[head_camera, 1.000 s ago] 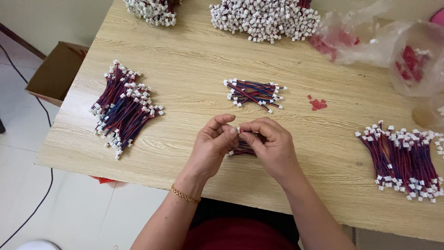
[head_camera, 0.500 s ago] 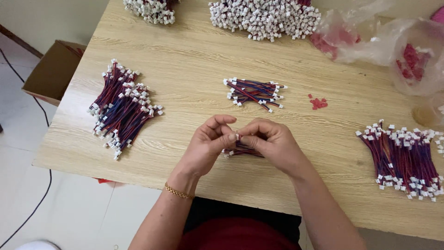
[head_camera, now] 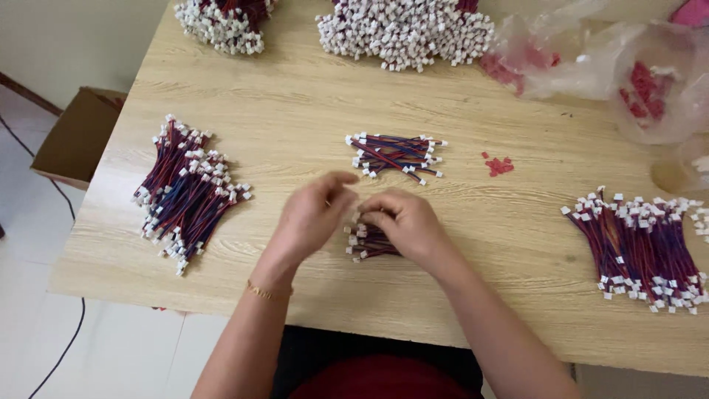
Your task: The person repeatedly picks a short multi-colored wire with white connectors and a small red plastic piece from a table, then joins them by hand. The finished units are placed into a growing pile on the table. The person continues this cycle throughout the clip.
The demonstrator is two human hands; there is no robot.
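**onlooker_A:** Hands first, since they're closest to me. Left hand (head_camera: 314, 218) and right hand (head_camera: 402, 222) are together at the near middle of the wooden table (head_camera: 295, 96), fingertips meeting over a small bundle of wire leads (head_camera: 369, 242) with red and blue strands and white plugs. The right hand's fingers are curled in narrow and resting on that bundle. The left hand's thumb and forefinger are pinched close, but it's a bit blurred, so I can't tell if there's a single lead between them or nothing.

**onlooker_B:** How far along does it look?

**onlooker_A:** Judging from the piles only: the bundle under the hands is small. Just behind it lies another small bunch (head_camera: 395, 155), tidy and lined up. Off to the left there's a bigger stack (head_camera: 188, 192), and to the right another large stack (head_camera: 642, 247), well apart from the hands. If those are handled ones, a fair share is through.

**onlooker_B:** And what's left?

**onlooker_A:** Plenty, I'd guess. At the far edge sit two big heaps of leads with white connectors, one far left (head_camera: 221, 22) and one in the far middle (head_camera: 406, 33). A few tiny red bits (head_camera: 500, 165) lie loose on the wood, and clear plastic bags (head_camera: 628, 66) with more red bits sit in the far right corner. Cardboard box (head_camera: 77, 137) on the floor to the left.
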